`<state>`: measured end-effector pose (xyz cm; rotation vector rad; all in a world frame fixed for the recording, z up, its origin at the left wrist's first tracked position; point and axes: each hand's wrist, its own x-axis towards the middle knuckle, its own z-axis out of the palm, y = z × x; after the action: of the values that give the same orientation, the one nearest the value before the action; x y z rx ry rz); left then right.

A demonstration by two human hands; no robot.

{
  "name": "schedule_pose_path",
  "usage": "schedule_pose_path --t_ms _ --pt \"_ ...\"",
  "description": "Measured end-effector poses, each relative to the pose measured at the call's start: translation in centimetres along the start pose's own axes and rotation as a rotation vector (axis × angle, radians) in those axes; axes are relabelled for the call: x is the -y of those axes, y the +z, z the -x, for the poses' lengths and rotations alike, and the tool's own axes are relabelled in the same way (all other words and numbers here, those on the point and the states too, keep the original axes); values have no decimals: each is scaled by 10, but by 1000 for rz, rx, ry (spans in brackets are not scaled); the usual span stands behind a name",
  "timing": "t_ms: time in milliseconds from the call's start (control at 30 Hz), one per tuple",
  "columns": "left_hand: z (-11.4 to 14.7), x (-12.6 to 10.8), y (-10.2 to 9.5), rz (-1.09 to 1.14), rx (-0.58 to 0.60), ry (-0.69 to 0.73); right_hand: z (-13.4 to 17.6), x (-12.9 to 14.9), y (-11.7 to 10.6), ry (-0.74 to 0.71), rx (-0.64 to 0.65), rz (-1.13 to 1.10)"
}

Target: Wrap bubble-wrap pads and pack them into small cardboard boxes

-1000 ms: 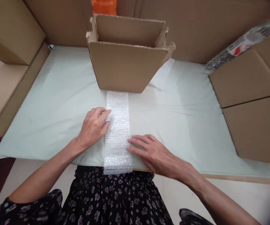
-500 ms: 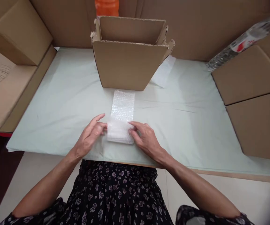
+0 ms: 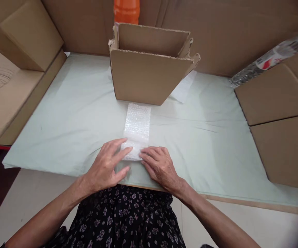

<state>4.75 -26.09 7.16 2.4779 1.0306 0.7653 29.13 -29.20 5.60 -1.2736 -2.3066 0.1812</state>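
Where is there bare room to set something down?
Two patches of bare cloth: one between the left carton and the left hand, one between the right hand and the right carton. The middle is crowded: both hands at the bubble wrap, the open box beyond.

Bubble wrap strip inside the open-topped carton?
No, the bubble wrap lies on the pale cloth in front of the carton.

Left grip (image 3: 108, 165), right grip (image 3: 160, 165) on bubble wrap (image 3: 137, 121)
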Motion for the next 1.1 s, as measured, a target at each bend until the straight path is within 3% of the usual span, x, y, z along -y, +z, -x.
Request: schedule_pose_path --t_ms 133,200,300,433,567,667,833,967,1100 --pt "2 -2 5 104 53 1 -5 -3 0 155 51 -264" --pt "-2 1 11 127 6 -55 -3 -2 -4 202 9 -227" --pt "-10 7 19 38 -31 -118 -2 2 -7 115 -86 -23" --pt "-13 8 19 -60 -107 -128 -10 1 -3 -57 56 85" --pt "-2 1 9 -7 -64 -29 -20 -6 -3 28 119 -66" --pt "0 0 5 32 -15 -61 -20 -7 -8 118 142 -199" --pt "-23 19 11 -80 -30 -125 -22 -3 -9 43 39 72" --pt "-34 29 11 -34 -91 -288 -36 -10 0 -8 177 136" --pt "-18 18 10 488 -176 -626 -50 -24 2 152 140 -71"
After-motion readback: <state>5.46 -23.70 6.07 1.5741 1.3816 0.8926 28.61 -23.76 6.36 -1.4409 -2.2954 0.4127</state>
